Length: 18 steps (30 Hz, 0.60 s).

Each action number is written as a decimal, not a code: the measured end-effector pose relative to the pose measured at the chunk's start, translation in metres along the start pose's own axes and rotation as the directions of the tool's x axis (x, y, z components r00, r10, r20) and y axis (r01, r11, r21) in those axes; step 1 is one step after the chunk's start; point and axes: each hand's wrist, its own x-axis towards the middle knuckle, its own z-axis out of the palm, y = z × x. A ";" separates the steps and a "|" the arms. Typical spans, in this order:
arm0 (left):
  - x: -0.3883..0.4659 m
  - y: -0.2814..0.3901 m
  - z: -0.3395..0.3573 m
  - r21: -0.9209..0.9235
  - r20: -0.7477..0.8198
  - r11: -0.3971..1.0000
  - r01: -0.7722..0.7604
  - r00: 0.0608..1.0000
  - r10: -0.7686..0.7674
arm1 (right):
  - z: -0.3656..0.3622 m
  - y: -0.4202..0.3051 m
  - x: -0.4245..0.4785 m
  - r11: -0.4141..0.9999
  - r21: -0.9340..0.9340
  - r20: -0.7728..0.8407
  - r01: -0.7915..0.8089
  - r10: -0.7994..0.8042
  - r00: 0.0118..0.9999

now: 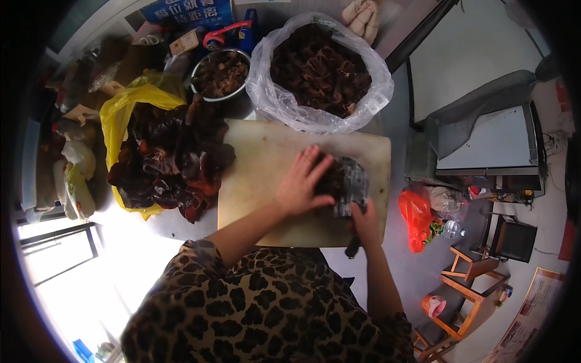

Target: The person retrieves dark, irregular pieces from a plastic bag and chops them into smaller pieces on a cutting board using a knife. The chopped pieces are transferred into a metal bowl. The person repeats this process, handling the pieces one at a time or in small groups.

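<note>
My right hand (365, 222) grips the black handle of a broad-bladed cleaver (353, 186), which stands blurred over the right part of a pale cutting board (258, 181). My left hand (302, 183) lies spread on the board, left of the blade. Its fingertips and thumb border a small dark heap of wood ear fungus (327, 181), partly hidden by the hand. Whether the fingers press on the heap is unclear. Left of the board, a big pile of whole wood ear fungus (170, 159) rests on a yellow plastic bag (115, 122).
Behind the board stands a clear plastic bag (263, 100) full of wood ear pieces (322, 68). Beside it is a metal bowl (196, 86) holding brownish pieces. A red tape dispenser (227, 34) lies beyond. On the floor at right are a red bag (414, 222) and wooden stools (467, 286).
</note>
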 end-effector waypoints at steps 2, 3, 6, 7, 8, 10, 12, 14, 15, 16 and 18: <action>0.000 0.012 0.009 0.028 -0.029 0.999 0.040 0.999 -0.039 | 0.024 0.006 0.003 0.997 0.000 0.027 0.075 -0.075 0.997; -0.001 0.016 0.012 0.043 -0.045 0.997 0.066 0.997 -0.064 | 0.036 0.001 0.001 1.000 0.012 0.061 0.018 -0.018 0.998; -0.002 0.011 0.022 -0.090 -0.243 0.989 0.122 0.960 -0.140 | 0.072 -0.017 -0.007 0.998 0.015 0.112 0.056 -0.058 0.992; -0.001 0.010 0.022 -0.086 -0.285 0.989 0.124 0.948 -0.143 | 0.080 -0.023 -0.010 0.995 0.011 0.117 0.102 -0.103 0.988; -0.001 0.009 0.022 -0.192 -0.354 0.974 0.120 0.917 -0.182 | 0.086 -0.032 -0.011 0.992 0.045 0.118 0.120 -0.124 0.985; 0.014 0.011 0.005 -0.208 -0.432 0.977 0.051 0.891 -0.139 | 0.087 -0.061 -0.015 0.984 0.108 0.130 0.145 -0.158 0.979; 0.043 0.021 -0.025 -0.180 -0.487 0.984 0.000 0.869 -0.089 | 0.080 -0.107 -0.001 0.972 0.189 0.121 0.140 -0.165 0.979; 0.096 0.020 -0.053 -0.138 -0.567 0.983 -0.120 0.824 0.021 | 0.075 -0.141 0.033 0.968 0.197 0.110 0.158 -0.182 0.977; 0.122 0.014 -0.066 -0.136 -0.631 0.980 -0.146 0.775 0.027 | 0.073 -0.159 0.056 0.969 0.166 0.122 0.183 -0.204 0.971; 0.151 0.005 -0.071 -0.144 -0.682 0.979 -0.146 0.732 0.009 | 0.069 -0.179 0.081 0.968 0.112 0.112 0.225 -0.237 0.965; 0.198 -0.021 -0.081 -0.119 -0.710 0.991 -0.064 0.703 -0.040 | 0.058 -0.205 0.135 0.863 -0.215 0.098 0.456 -0.446 0.890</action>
